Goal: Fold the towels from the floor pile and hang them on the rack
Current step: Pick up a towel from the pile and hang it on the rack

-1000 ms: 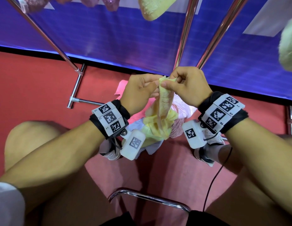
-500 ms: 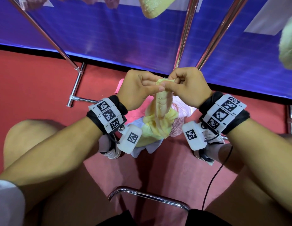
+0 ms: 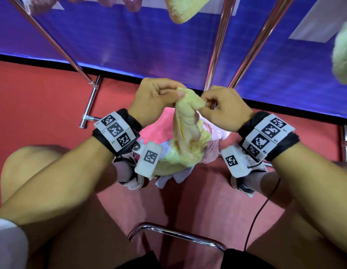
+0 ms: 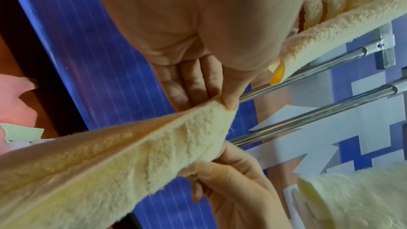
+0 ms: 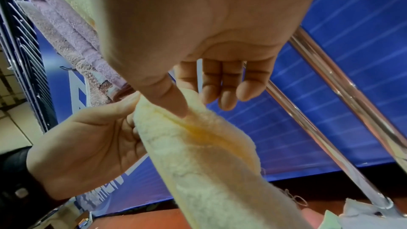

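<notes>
A pale yellow towel (image 3: pixel 188 129) hangs bunched between both hands, above the floor pile (image 3: pixel 163 133) of pink, green and lilac towels. My left hand (image 3: pixel 159 100) pinches the towel's top edge with thumb and forefinger. My right hand (image 3: pixel 221 107) pinches the same edge a little to the right. The left wrist view shows the thumb (image 4: pixel 229 100) pressed on the towel's corner (image 4: pixel 198 128). From the right wrist the thumb (image 5: pixel 174 100) lies on the yellow towel (image 5: pixel 198 145). Chrome rack bars (image 3: pixel 221 41) rise behind the hands.
Folded towels hang overhead: a yellow one (image 3: pixel 182 8), purple ones (image 3: pixel 110 2) and a pale green one (image 3: pixel 343 51). A blue panel (image 3: pixel 130 39) backs the rack. The rack's foot (image 3: pixel 89 111) lies on the red floor. My knees flank the pile; a chrome chair rail (image 3: pixel 176 235) is below.
Both hands have drawn slightly apart along the towel's top edge, the left shifting left, and the edge between them has spread a little.
</notes>
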A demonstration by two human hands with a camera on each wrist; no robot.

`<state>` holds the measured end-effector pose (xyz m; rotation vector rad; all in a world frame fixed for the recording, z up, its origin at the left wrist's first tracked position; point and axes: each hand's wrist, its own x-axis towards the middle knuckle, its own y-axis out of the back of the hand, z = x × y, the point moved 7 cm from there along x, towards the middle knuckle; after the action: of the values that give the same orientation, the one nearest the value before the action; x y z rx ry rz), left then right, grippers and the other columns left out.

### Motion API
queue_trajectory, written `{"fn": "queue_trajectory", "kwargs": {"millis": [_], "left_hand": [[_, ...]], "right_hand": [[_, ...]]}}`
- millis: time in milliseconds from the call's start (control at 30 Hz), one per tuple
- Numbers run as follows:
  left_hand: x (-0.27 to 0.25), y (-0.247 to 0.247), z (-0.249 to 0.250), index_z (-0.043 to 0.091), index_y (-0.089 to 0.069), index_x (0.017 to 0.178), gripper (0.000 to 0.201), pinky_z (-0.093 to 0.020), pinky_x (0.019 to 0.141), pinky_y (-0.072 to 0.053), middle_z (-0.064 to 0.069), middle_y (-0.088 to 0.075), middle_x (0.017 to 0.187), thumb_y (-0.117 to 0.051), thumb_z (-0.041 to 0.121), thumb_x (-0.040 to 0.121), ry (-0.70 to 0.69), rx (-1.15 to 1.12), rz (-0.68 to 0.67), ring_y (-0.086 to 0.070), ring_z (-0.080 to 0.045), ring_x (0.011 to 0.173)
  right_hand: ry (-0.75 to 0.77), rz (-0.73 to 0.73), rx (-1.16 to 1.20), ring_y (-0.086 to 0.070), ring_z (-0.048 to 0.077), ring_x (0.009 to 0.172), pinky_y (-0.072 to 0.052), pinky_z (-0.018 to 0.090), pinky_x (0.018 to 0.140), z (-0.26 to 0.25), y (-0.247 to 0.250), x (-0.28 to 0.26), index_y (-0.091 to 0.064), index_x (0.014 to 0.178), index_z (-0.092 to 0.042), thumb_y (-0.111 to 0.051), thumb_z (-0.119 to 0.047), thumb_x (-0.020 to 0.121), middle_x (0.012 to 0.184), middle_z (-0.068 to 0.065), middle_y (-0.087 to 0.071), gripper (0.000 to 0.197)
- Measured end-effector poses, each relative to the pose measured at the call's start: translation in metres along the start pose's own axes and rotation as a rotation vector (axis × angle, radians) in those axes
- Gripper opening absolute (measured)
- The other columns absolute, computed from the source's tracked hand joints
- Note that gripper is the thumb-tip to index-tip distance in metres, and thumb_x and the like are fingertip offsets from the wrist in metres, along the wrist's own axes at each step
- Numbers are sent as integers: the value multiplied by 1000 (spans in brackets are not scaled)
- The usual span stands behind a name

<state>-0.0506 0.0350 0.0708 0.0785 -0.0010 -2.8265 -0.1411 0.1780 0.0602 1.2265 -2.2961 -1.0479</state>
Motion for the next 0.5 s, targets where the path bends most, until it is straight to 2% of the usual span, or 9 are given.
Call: {"fn": "queue_trajectory", "kwargs": {"millis": [33, 100, 200, 300, 400, 500], "left_hand": [[0, 2, -1, -1, -71, 98, 19, -41, 77, -59, -26, -71, 91, -69, 10, 82, 4, -16, 2, -68, -29, 83], [0, 7, -1, 3, -71, 93, 11, -37, 74, -59, -16, -72, 84, -65, 4, 84, 11, -35, 15, -67, -25, 78], [1, 17, -1, 3, -71, 92, 11, -37, 75, -58, -17, -68, 83, -63, 3, 84, 8, -29, 49, -63, -25, 77], [1, 29, -4, 5, -70, 92, 10, -33, 71, -58, -6, -71, 77, -63, 4, 84, 28, -30, 102, -65, -19, 72], [1, 43, -8, 5, -68, 92, 9, -31, 71, -58, -1, -72, 75, -63, 6, 85, 45, -25, 162, -66, -15, 69], [1, 52, -14, 11, -71, 85, 8, -31, 69, -58, 1, -70, 70, -63, 7, 84, 59, -17, 224, -64, -13, 66]], "right_hand": [[22, -9, -30, -55, 25, 76, -44, 31, 71, 2, -2, -1, -65, 77, -5, -67, -15, 79, 82, 11, -59, 10], [33, -37, -71, -55, 21, 88, -44, 31, 80, 7, -4, -2, -69, 78, -10, -71, -20, 81, 97, 6, -57, 11], [5, -92, -153, -58, 21, 98, -46, 35, 89, 19, -7, -5, -71, 81, -10, -69, -32, 82, 105, 2, -61, 22], [-35, -76, -179, -63, 26, 86, -51, 41, 80, 27, -3, -7, -70, 74, -15, -56, -45, 83, 90, 3, -69, 34], [-94, -14, -193, -59, 32, 70, -51, 41, 71, 32, 10, -9, -69, 72, -13, -64, -39, 88, 71, 9, -66, 31], [-112, 97, -123, -59, 29, 68, -49, 36, 70, 34, 28, -9, -72, 74, -13, -68, -37, 88, 68, 8, -67, 28]]}}
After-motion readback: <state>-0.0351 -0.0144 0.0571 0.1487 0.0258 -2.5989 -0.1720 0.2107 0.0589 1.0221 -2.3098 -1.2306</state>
